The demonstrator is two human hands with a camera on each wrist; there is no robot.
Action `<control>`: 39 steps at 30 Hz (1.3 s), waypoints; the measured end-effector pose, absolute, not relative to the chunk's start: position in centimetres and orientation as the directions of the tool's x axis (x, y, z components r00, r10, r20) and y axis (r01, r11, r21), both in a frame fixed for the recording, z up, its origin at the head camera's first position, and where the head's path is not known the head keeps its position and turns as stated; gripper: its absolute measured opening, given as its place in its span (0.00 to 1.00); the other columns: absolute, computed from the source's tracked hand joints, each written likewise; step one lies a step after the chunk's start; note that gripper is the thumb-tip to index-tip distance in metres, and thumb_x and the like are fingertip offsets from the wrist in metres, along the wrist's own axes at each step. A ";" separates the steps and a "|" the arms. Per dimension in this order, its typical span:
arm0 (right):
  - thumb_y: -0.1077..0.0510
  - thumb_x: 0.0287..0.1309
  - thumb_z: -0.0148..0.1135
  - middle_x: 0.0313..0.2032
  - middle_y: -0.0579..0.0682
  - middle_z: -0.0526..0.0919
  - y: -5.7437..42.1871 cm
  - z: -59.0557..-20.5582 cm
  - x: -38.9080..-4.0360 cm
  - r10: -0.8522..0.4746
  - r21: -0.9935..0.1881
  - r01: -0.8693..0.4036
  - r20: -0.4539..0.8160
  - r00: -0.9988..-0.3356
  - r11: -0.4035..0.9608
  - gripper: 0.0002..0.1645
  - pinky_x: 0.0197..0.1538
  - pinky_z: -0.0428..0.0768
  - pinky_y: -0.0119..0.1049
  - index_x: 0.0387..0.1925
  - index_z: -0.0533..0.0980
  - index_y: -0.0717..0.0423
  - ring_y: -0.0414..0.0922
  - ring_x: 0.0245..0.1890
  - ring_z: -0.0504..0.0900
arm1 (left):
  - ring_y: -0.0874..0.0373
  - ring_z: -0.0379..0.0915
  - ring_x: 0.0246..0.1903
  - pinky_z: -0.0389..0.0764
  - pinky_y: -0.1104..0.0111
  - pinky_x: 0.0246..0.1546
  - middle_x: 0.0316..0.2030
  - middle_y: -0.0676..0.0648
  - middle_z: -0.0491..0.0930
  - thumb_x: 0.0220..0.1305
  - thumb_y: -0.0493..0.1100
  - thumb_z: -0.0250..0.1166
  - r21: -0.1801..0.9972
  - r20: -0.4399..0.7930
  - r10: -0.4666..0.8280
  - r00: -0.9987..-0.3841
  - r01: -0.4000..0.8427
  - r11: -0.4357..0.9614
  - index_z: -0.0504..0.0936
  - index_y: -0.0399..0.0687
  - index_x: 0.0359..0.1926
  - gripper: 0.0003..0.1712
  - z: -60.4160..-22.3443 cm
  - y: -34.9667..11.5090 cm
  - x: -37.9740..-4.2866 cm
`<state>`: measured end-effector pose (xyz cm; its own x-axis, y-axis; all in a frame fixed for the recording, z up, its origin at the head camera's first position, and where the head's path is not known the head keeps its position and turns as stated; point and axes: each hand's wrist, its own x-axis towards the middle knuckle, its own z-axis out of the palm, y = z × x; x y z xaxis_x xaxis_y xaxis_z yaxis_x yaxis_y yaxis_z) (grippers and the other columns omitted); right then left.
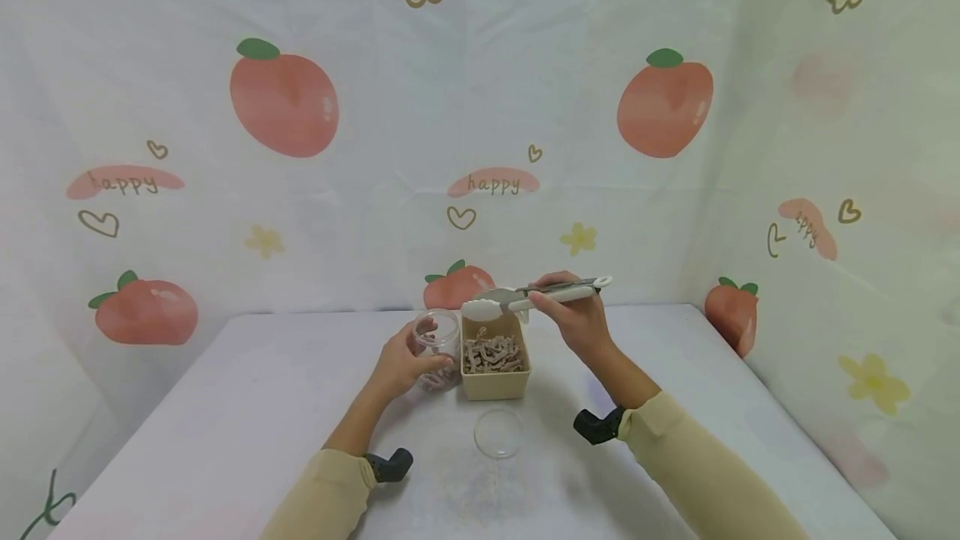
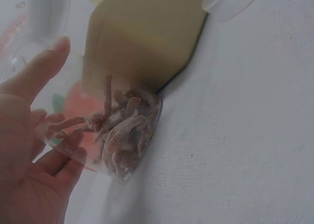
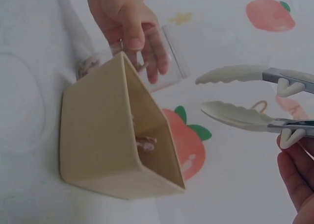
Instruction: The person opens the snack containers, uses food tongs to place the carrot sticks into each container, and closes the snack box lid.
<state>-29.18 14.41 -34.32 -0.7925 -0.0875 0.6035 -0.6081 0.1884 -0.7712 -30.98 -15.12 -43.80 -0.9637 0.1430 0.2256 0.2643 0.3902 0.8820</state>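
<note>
My left hand (image 1: 400,363) holds a clear jar (image 1: 437,329) upright on the table, with thumb and fingers around its sides. Wrinkled brown-grey dried strips (image 2: 122,140) lie in the lower part of the jar. Directly right of it stands a beige square box (image 1: 495,387), partly filled with the same kind of strips (image 1: 493,354). Above the back of the box, my right hand (image 1: 579,323) grips a pair of tongs (image 3: 240,113) with white scalloped tips and metal arms. The tips are spread apart with nothing between them.
A clear round lid (image 1: 498,432) lies on the white table (image 1: 247,407) in front of the box. Behind the table hangs a white backdrop (image 1: 465,90) printed with peaches and flowers. A dark device (image 1: 597,426) is strapped at each wrist.
</note>
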 end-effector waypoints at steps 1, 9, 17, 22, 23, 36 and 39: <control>0.63 0.56 0.69 0.40 0.61 0.85 14.6 -34.5 -29.2 -0.086 -0.775 -0.601 0.597 -0.798 0.196 0.12 0.37 0.79 0.29 0.40 0.79 0.66 0.41 0.36 0.83 | 0.41 0.68 0.61 0.68 0.49 0.60 0.61 0.46 0.74 0.48 0.46 0.78 0.881 0.226 0.142 -0.964 0.264 0.392 0.69 0.46 0.66 0.44 -43.8 -15.1 -31.0; 0.59 0.55 0.70 0.36 0.55 0.85 15.3 -35.8 -29.6 -0.064 -0.806 -0.527 0.531 -0.845 0.267 0.13 0.35 0.77 0.31 0.40 0.80 0.63 0.41 0.33 0.81 | 0.42 0.69 0.60 0.68 0.50 0.60 0.60 0.47 0.75 0.47 0.46 0.79 0.882 0.226 0.133 -0.965 0.261 0.391 0.70 0.47 0.65 0.44 -43.7 -15.1 -30.9; 0.63 0.56 0.69 0.38 0.61 0.83 15.2 -37.4 -30.4 -0.072 -0.864 -0.468 0.463 -0.884 0.188 0.15 0.36 0.77 0.30 0.43 0.78 0.69 0.40 0.33 0.80 | 0.43 0.69 0.60 0.68 0.51 0.59 0.60 0.48 0.75 0.47 0.48 0.79 0.870 0.238 0.139 -0.961 0.274 0.410 0.69 0.46 0.66 0.46 -43.7 -15.2 -30.9; 0.60 0.56 0.70 0.36 0.57 0.83 15.0 -37.9 -30.5 -0.063 -0.882 -0.423 0.419 -0.906 0.208 0.15 0.38 0.78 0.32 0.41 0.79 0.66 0.41 0.34 0.80 | 0.43 0.69 0.60 0.68 0.51 0.60 0.60 0.48 0.76 0.47 0.46 0.79 0.870 0.244 0.145 -0.959 0.282 0.405 0.69 0.46 0.66 0.45 -43.6 -15.2 -30.8; 0.60 0.56 0.70 0.36 0.56 0.83 15.0 -37.9 -30.5 -0.065 -0.883 -0.419 0.415 -0.907 0.213 0.15 0.38 0.78 0.32 0.41 0.79 0.65 0.42 0.34 0.80 | 0.43 0.69 0.60 0.68 0.51 0.60 0.60 0.47 0.75 0.47 0.46 0.79 0.870 0.244 0.147 -0.958 0.284 0.403 0.69 0.45 0.66 0.45 -43.6 -15.2 -30.8; 0.59 0.54 0.72 0.39 0.57 0.82 15.1 -38.0 -31.0 -0.171 -0.887 -0.391 0.357 -0.918 0.245 0.21 0.41 0.77 0.37 0.46 0.76 0.66 0.45 0.36 0.78 | 0.44 0.67 0.62 0.67 0.53 0.61 0.60 0.47 0.75 0.47 0.45 0.79 0.871 0.238 0.144 -0.960 0.277 0.407 0.69 0.45 0.66 0.45 -43.5 -15.0 -30.8; 0.61 0.54 0.71 0.41 0.60 0.81 15.1 -37.9 -31.1 -0.190 -0.894 -0.388 0.350 -0.917 0.225 0.21 0.42 0.77 0.36 0.45 0.75 0.67 0.46 0.38 0.79 | 0.44 0.68 0.61 0.67 0.53 0.61 0.60 0.47 0.76 0.47 0.45 0.79 0.873 0.236 0.142 -0.961 0.274 0.402 0.69 0.45 0.66 0.45 -43.5 -15.0 -30.9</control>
